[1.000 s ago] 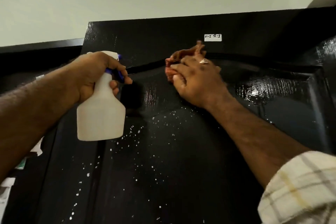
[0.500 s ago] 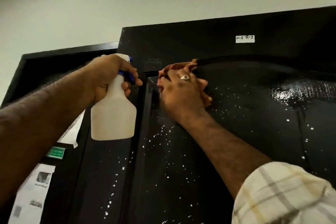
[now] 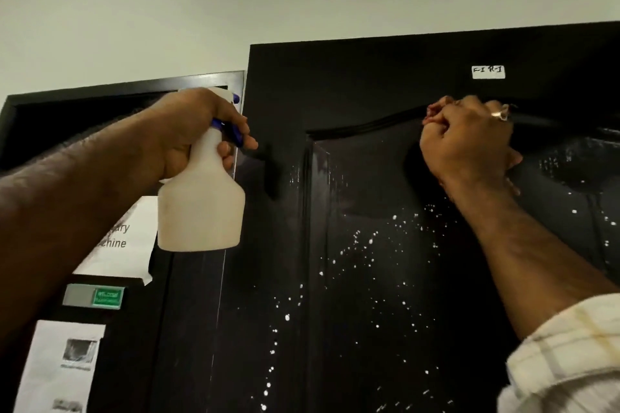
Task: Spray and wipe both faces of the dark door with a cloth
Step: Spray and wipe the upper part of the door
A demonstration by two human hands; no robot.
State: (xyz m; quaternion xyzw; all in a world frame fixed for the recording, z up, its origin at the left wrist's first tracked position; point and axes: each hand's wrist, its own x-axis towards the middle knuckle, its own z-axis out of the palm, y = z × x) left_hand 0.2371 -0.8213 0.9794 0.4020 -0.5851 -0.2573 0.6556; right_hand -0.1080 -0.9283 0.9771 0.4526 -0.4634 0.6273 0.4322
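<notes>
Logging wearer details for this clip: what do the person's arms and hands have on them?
The left hand and forearm are bare, with no sleeve in view. The right hand wears a metallic ring. The right arm has a pale cream checked sleeve pushed up the forearm.

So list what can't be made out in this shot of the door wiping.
- Cloth: head view, only a reddish edge shows; the right hand covers the rest.
- Spray bottle nozzle: mostly hidden by the left hand.
- Door: its other face is out of sight; bottom and right side cut by the frame.
- White label: writing too small.
- Wall papers: text partly hidden by the forearm.
</notes>
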